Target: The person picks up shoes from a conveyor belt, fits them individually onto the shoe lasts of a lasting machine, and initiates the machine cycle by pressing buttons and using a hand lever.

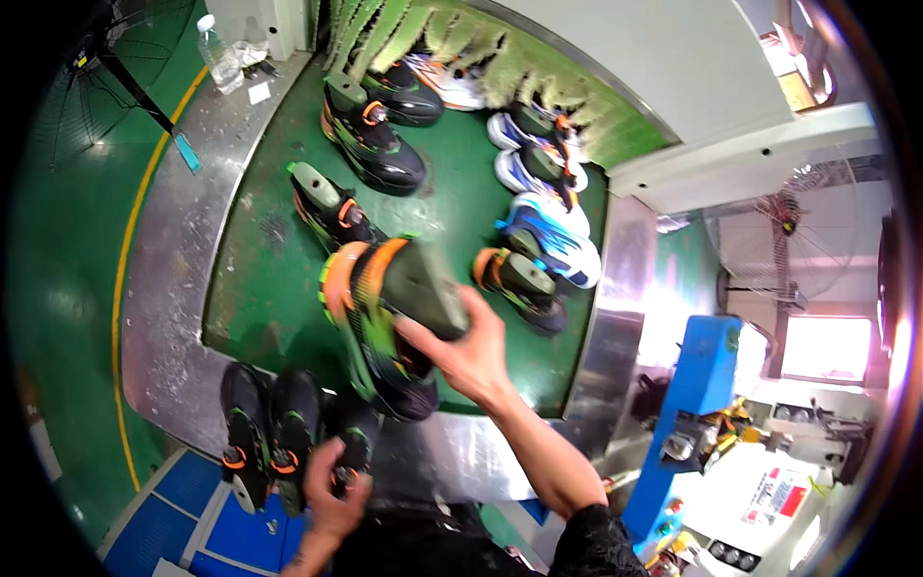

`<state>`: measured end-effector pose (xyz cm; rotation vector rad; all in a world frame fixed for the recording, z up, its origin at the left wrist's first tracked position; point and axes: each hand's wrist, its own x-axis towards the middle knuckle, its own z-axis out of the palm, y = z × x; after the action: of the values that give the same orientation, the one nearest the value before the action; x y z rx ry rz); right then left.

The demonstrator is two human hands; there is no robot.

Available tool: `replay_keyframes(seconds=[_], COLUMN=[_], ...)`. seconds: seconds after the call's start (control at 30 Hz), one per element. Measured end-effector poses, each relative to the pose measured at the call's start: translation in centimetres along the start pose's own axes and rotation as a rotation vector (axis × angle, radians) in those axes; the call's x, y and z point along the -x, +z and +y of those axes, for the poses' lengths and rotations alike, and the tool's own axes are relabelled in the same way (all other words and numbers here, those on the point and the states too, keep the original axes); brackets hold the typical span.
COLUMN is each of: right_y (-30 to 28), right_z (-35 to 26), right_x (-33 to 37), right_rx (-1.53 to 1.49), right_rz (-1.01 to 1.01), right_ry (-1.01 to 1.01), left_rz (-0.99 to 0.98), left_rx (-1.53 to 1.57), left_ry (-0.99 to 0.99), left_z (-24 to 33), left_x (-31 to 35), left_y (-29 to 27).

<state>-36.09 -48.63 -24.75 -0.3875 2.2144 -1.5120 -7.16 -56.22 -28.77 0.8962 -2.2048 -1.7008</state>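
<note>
Held shoe [370, 298] is closest to the lens, over the near part of the green tabletop [260, 288], toe toward the wearer. Right hand [473, 351] has its grip closed on the grey-green block [421, 284] filling the shoe's opening: thumb on the near side, fingers mostly hidden behind. Makes sense, since the block looks rigid and should handle better than a soft upper. Left hand [332, 495] has fingers and thumb about the heel end of a black shoe [356, 438]; too blurred to tell if that grip is tight or loose. Left shoe [242, 404] and middle shoe [294, 409] stand beside it at the metal rim [159, 356], heels to the person, probably so they come easily to hand. Farther in, dark shoes [375, 159] sit left, blue-white shoe [558, 240] right; several carry similar blocks, presumably to keep uppers in shape. Held shoe is black and green with a padded-looking orange collar; block is matte, smooth, blunt-ended. Rim is scuffed bare metal with a dull shine. Strips [385, 38] at the back are pale green, ragged-edged, probably flexible
</note>
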Motion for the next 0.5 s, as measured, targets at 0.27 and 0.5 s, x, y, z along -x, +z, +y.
replay_keyframes(seconds=[0.27, 0.5], right_y=[-12.5, -6.6], right_z=[-13.6, -8.1], right_x=[18.5, 41.8], right_rx=[0.204, -0.459], right_rz=[-0.356, 0.806], right_ry=[-0.996, -0.106], left_rz=[-0.675, -1.054], left_rx=[0.776, 0.535], left_ry=[-0.383, -0.173], left_z=[9.0, 18.2], left_x=[-8.3, 3.4], left_y=[0.9, 12.0])
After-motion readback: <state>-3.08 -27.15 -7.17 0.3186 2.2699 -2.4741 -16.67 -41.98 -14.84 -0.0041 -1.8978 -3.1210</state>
